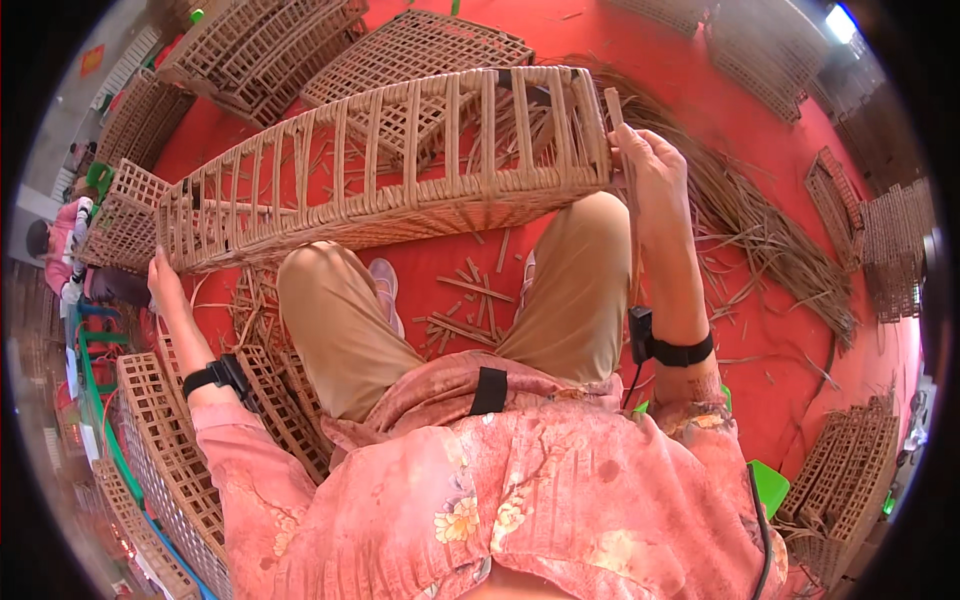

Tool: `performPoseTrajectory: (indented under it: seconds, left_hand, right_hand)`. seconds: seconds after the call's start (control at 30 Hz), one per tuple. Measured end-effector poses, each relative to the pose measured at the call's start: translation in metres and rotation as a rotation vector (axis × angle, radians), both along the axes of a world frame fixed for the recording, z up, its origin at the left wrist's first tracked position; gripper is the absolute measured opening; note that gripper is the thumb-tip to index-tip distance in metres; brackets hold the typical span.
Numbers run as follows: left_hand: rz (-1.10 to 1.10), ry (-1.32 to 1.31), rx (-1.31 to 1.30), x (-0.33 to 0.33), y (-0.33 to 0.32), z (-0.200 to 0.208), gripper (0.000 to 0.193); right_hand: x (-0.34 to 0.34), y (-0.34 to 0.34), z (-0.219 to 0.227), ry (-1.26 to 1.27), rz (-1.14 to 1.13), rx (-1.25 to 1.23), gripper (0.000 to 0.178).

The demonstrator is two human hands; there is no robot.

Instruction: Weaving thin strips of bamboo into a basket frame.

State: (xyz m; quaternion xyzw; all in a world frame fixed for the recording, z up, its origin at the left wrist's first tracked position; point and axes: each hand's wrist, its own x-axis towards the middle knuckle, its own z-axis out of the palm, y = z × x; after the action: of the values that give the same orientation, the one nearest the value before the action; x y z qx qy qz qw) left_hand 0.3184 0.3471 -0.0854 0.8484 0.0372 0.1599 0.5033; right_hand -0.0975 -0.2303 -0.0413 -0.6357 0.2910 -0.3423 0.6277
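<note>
A long, shallow woven basket (350, 205) of brown plant strips lies across my knees, its slatted side up and its right end higher in view. My left hand (167, 288) grips its left end, with part of the fingers hidden by the weave. Beside the right end, my right hand (652, 165) pinches a flat dried strip (612, 105) between thumb and fingers. The strip's upper tip sticks up past the fingertips, and a length of it seems to hang down along the wrist.
Loose strips lie in a long heap (770, 220) on the red floor to the right. Cut scraps (475, 300) litter the floor between my feet. Woven panels (420, 55) and baskets (160, 420) stand around me. Another person (65, 245) sits at far left; a green stool (768, 488) shows behind my right side.
</note>
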Motion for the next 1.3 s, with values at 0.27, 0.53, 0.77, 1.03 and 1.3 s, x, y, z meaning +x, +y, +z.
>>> performPoseTrajectory:
  seconds: [0.27,0.53,0.77,1.03,1.3]
  left_hand:
    - [-0.044,-0.027,0.045,0.013,-0.002,-0.001,0.051]
    - [0.095,-0.516,0.518,-0.046,-0.092,0.054,0.039]
    - [-0.742,-0.436,0.068,-0.231,-0.307,0.116,0.021]
    - [-1.211,-0.149,-0.138,-0.297,-0.408,0.095,0.016]
    - [-1.283,-0.194,0.044,-0.293,-0.445,0.078,0.021]
  right_hand:
    - [0.001,-0.021,-0.011,-0.014,0.082,-0.033,0.029]
    - [-0.016,-0.021,0.017,0.189,0.102,-0.266,0.028]
    - [-0.023,-0.014,0.019,0.214,0.105,-0.292,0.025]
    - [-0.023,-0.005,0.022,0.266,0.09,-0.339,0.026]
    - [-0.026,0.001,0.023,0.258,0.063,-0.323,0.028]
